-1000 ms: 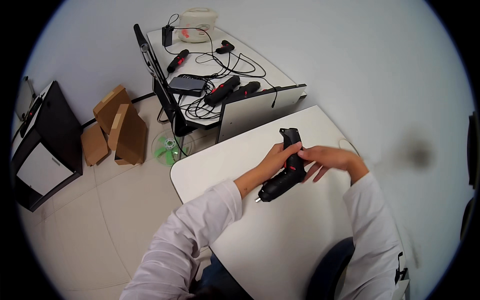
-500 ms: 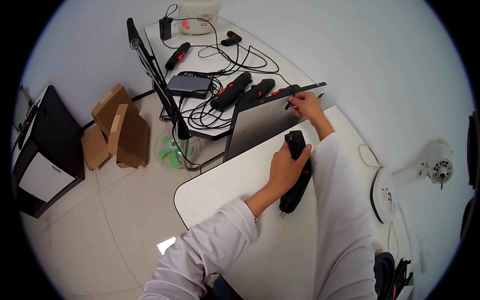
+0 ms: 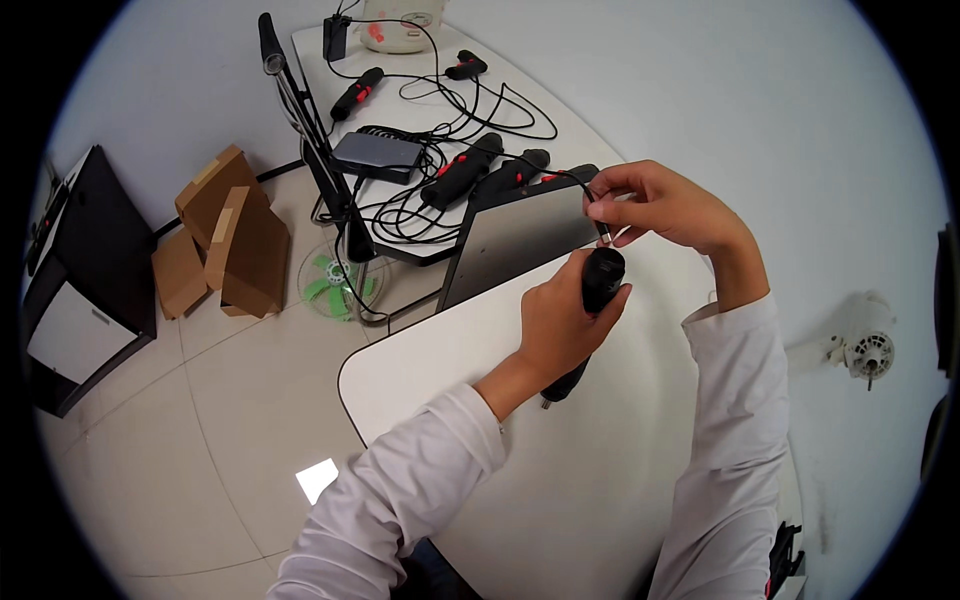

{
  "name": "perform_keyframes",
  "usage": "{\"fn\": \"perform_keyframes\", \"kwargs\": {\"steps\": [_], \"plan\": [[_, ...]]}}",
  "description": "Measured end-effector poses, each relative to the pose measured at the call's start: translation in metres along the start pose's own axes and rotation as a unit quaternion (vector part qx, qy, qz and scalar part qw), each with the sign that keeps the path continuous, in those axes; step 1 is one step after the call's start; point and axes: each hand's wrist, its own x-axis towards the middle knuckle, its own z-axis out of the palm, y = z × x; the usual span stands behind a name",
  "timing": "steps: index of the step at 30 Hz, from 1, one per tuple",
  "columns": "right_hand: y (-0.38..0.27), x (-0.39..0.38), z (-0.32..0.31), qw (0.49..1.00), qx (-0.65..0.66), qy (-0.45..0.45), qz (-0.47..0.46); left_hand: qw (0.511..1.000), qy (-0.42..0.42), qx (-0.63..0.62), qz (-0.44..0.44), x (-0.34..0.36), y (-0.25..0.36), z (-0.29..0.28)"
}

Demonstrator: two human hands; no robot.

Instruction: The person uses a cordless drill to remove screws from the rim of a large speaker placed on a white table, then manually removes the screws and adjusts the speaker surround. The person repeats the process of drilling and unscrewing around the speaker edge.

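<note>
We list hazards first, from left to right. On the far table (image 3: 580, 148), the coils (image 3: 400, 230) lie loose along the near edge, beside the hub (image 3: 378, 156) and the spare drivers (image 3: 463, 172). We judge that a pull on the cable (image 3: 552, 169) could tighten a coil and drag one of these off that edge. The panel (image 3: 515, 245) stands between the two tables, and the cable passes over its top edge; sideways tension could rub the cable or tip the panel.

Our left grip (image 3: 555, 318) is closed around the driver (image 3: 603, 278), above the near table (image 3: 640, 400), toward its far edge and right of its rounded left corner. If this hold slackens, the driver could slip and strike the tabletop, bit (image 3: 545, 403) first. Our right grip (image 3: 665, 210) is narrow, pinching the cable behind the plug (image 3: 606, 239). The plug is just above the driver's upper end; we cannot tell whether they touch. Contact at a slant could bend its metal tip or scratch the casing.

For markings, we again work left to right. The cooker (image 3: 402, 38), at the far table's back edge, bears red marks and a small front label; we cannot read either. We find no legible writing on the driver.
</note>
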Motion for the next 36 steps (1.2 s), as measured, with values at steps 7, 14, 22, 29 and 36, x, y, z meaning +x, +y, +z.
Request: {"fn": "perform_keyframes", "kwargs": {"steps": [7, 14, 22, 29, 36], "plan": [[0.005, 0.008, 0.008, 0.998, 0.044, -0.028, -0.047, 0.999, -0.006, 0.005, -0.039, 0.005, -0.019, -0.001], [0.01, 0.011, 0.01, 0.998, 0.052, -0.004, -0.039, 0.999, -0.012, -0.018, -0.026, 0.006, -0.014, -0.002], [0.012, 0.015, 0.009, 0.996, 0.084, -0.009, -0.039, 0.995, -0.024, -0.027, -0.088, 0.01, -0.015, -0.005], [0.01, 0.016, 0.011, 0.997, 0.066, -0.001, -0.043, 0.989, -0.043, -0.042, -0.132, 0.011, -0.012, -0.007], [0.012, 0.019, 0.013, 0.997, 0.072, -0.007, -0.036, 0.993, -0.024, -0.047, -0.105, 0.009, -0.021, -0.001]]}}
